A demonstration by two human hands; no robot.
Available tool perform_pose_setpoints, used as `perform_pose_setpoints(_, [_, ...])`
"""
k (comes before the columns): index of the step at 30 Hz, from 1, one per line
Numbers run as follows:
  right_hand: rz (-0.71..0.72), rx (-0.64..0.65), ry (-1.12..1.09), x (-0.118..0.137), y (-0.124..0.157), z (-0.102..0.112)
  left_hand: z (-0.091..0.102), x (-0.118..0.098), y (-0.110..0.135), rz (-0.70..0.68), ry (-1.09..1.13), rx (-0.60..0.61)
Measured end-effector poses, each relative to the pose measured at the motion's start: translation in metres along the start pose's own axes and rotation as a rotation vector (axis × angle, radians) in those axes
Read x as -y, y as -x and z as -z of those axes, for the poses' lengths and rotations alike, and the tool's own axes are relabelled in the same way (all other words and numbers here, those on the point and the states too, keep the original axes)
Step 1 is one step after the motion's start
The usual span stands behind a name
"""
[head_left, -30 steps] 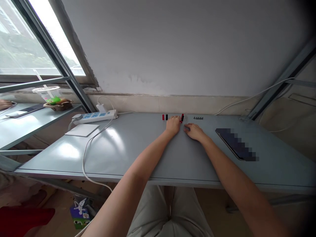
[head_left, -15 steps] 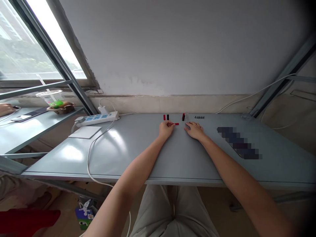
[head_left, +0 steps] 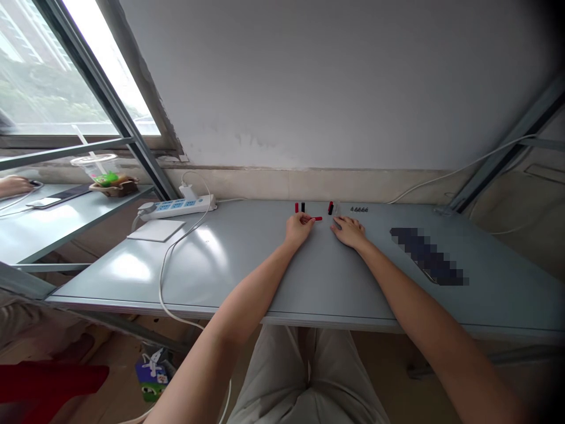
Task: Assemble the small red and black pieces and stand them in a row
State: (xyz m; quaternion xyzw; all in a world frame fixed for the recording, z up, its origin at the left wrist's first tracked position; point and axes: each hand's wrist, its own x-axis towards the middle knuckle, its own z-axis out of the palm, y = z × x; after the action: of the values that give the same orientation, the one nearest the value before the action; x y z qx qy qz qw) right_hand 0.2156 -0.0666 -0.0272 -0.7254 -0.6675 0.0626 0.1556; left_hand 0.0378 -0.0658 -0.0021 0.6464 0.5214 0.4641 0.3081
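Note:
My left hand (head_left: 298, 228) rests on the grey table (head_left: 247, 259) near its far edge, fingers pinched on a small red stick-shaped piece (head_left: 316, 219) that lies flat and points right. My right hand (head_left: 349, 231) lies palm down beside it, fingers loosely stretched, holding nothing. Behind the hands stand a small red piece (head_left: 296, 207) and a black piece (head_left: 302, 207), and further right a red-and-black piece (head_left: 330, 208). A row of several tiny dark parts (head_left: 359, 209) lies beyond my right hand.
A white power strip (head_left: 176, 206) with cables and a white flat pad (head_left: 156, 230) lie at the table's left. A dark flat device (head_left: 426, 255) lies at the right. On a neighbouring table at the left are a plastic cup (head_left: 95, 168) and another person's hand (head_left: 13, 185).
My left hand drew back left from the red-and-black piece and now pinches a red stick lying on the table. My right hand stayed flat.

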Motion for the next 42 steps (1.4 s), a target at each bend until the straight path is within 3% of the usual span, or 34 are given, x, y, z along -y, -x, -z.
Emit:
perform_pose_setpoints(6, [0.079,-0.136,-0.136,0.001,0.003,0.000,0.000,0.001,-0.001,0.009,0.010,-0.008])
perform_pose_setpoints(11, [0.157,-0.377,-0.469,0.009,0.003,0.009,0.000,0.001,-0.001,0.022,0.031,-0.013])
perform_pose_setpoints(13, [0.140,-0.418,-0.582,0.011,0.002,0.012,0.001,0.001,-0.002,0.036,0.041,-0.022])
perform_pose_setpoints(20, [0.079,-0.257,-0.822,0.008,-0.002,0.006,0.002,0.000,-0.002,0.085,0.116,-0.029])
perform_pose_setpoints(32, [-0.016,-0.197,-1.028,0.011,0.002,0.015,0.002,-0.003,0.000,0.132,0.226,0.001])
perform_pose_setpoints(42, [0.077,-0.120,-1.034,0.020,0.008,0.015,-0.003,0.000,0.000,0.034,0.270,0.196])
